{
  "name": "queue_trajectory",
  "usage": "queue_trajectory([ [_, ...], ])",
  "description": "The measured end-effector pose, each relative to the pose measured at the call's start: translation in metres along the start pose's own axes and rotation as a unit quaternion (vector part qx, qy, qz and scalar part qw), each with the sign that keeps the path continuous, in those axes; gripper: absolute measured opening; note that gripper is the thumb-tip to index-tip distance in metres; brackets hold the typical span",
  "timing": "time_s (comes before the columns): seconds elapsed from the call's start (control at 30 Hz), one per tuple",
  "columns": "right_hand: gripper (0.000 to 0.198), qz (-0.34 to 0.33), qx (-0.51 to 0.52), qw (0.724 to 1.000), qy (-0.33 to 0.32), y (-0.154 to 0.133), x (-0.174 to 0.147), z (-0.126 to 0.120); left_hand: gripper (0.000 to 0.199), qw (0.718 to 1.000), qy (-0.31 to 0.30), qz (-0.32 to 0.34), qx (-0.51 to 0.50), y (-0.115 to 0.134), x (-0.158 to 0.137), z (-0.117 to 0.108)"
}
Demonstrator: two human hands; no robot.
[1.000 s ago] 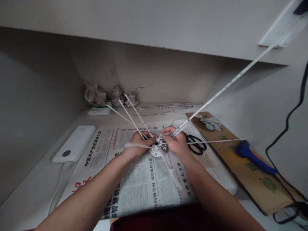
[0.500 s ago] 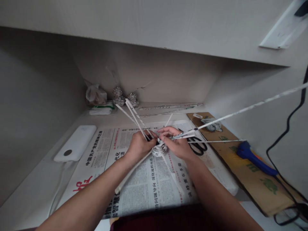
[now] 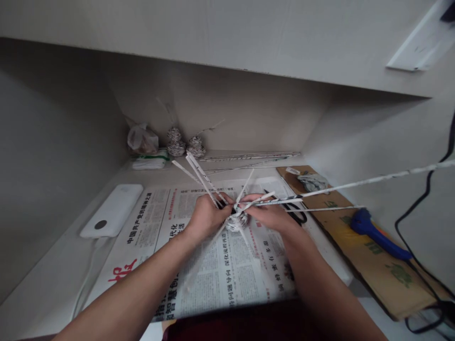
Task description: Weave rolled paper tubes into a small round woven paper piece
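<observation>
Between my hands is a small round weave of rolled newspaper strips (image 3: 237, 221), with paper strips sticking out around it. My left hand (image 3: 210, 211) is closed at its left side, fingers gripping the weave where several upright strips (image 3: 202, 177) rise past the thumb. On the other side, my right hand (image 3: 266, 210) pinches paper strips at the top of the weave. One long paper strip (image 3: 362, 182) runs from there to the right edge of the view. Some fingertips are hidden behind the strips.
Newspaper (image 3: 199, 265) covers the work surface. Black-handled scissors (image 3: 300, 217) lie partly behind my right hand. A blue tool (image 3: 378, 237) rests on cardboard (image 3: 377, 279). A white power bank (image 3: 112, 210) lies left. Two woven gourd shapes (image 3: 175, 142) stand at the back beside loose paper rods (image 3: 249, 157).
My right hand has shifted slightly right and its fingers have turned lower. The long strip's far end has dropped. The strips nearest me have swung and look blurred.
</observation>
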State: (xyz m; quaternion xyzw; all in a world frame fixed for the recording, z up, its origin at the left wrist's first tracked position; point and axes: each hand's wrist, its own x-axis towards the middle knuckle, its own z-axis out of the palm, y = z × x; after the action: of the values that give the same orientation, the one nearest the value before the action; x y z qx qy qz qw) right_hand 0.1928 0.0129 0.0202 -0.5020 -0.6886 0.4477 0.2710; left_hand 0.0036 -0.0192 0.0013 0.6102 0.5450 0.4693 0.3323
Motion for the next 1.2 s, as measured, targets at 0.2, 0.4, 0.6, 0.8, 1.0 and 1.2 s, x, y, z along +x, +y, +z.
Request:
queue_trajectory([
  [0.2,0.023,-0.014,0.064,0.997,0.046,-0.001,0.001,0.011,0.014,0.999,-0.005,0.040,0.034,0.001,-0.003,-0.002],
  [0.4,0.015,0.029,0.050,0.997,0.058,-0.010,-0.003,0.012,0.013,0.998,-0.012,0.041,0.035,0.005,-0.002,-0.002],
  [0.6,0.014,0.060,0.086,0.994,0.044,-0.012,-0.003,0.012,0.008,0.999,-0.031,-0.043,-0.008,0.009,0.000,-0.006],
  [0.8,0.014,0.083,0.080,0.993,0.040,-0.014,-0.003,0.012,0.013,0.992,-0.072,-0.079,-0.073,0.007,0.003,-0.010],
  [1.0,0.014,0.084,0.092,0.991,0.044,-0.012,-0.003,0.014,0.015,0.984,-0.050,-0.101,-0.136,0.002,0.003,-0.005],
  [1.2,0.018,0.056,0.085,0.994,0.025,-0.004,-0.002,0.013,0.023,0.979,-0.046,-0.142,-0.137,0.006,0.000,-0.003],
])
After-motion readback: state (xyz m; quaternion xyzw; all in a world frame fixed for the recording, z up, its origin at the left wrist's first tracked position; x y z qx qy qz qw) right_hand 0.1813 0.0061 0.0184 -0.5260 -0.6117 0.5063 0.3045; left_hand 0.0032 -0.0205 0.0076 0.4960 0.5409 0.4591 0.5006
